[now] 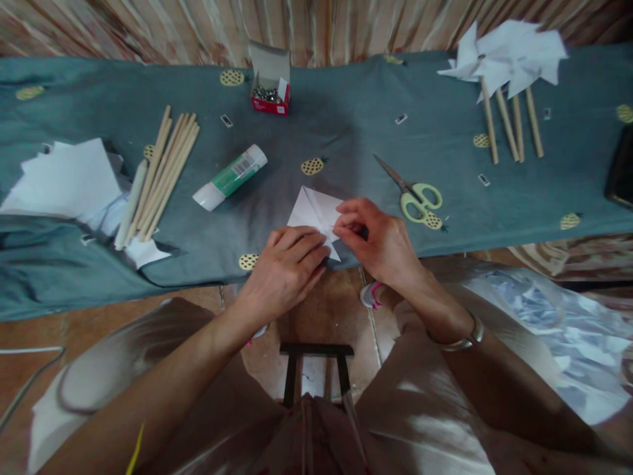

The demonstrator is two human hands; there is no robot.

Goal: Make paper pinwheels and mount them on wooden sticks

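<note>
A square of white paper (312,210) with cut or creased lines lies near the front edge of the cloth-covered table, between my hands. My left hand (289,267) rests over its lower left part, fingers curved together and holding it down. With thumb and index finger, my right hand (370,236) pinches a piece of the paper at the right side, close to the centre. My fingers hide part of the sheet. Green-handled scissors (418,201) lie just right of the right hand, blades spread slightly. Up and left of the paper is a green and white glue stick (230,178).
An open red box (270,104) of small metal pins stands at the back. Wooden sticks (163,175) lie by a stack of white paper (64,178) on the left. Several paper pinwheels (514,59) on sticks lie at the back right. A dark object (622,168) sits at the right edge.
</note>
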